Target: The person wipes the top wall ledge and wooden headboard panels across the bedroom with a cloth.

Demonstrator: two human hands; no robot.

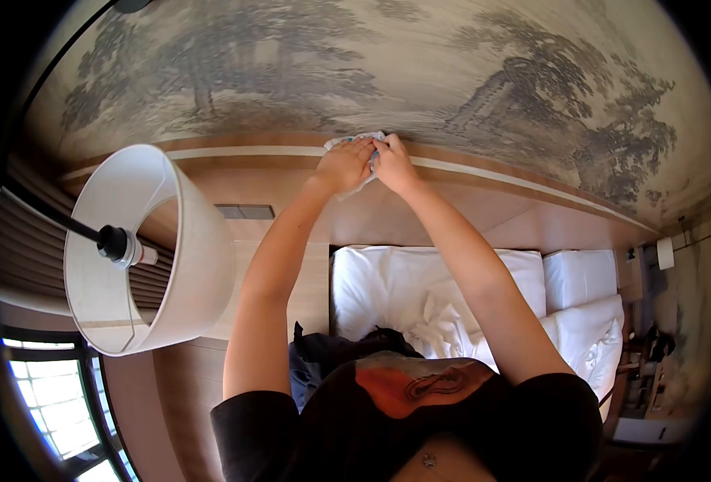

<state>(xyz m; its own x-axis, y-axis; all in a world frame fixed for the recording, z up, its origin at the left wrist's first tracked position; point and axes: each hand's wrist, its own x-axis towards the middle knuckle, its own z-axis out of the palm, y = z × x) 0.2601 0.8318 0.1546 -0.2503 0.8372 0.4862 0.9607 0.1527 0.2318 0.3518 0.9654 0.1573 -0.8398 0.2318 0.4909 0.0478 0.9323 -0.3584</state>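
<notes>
- Clearly, the white cloth (365,186) lies crumpled at the far side, under both hands, over the pale strip (484,170) along the top of the wooden panel (291,178), beside the patterned wall (291,72).
- One rumpled edge shows beyond the fingers; another part comes out on the near side, between the wrists.
- Its visible stretch runs roughly far to near, across the strip, leaning slightly left at the near end; bunching and the hands hide much of it, so I cannot tell its true long axis.
- Left hand (346,166): laid over the cloth, fingers close together and pointing far and right.
- Right hand (395,166): fingers bent at the cloth's right side, meeting the left fingertips; whether it pinches the fabric, I cannot tell.
- Left of the arms is a lampshade (199,265); near and right, white pillows (371,281).
</notes>
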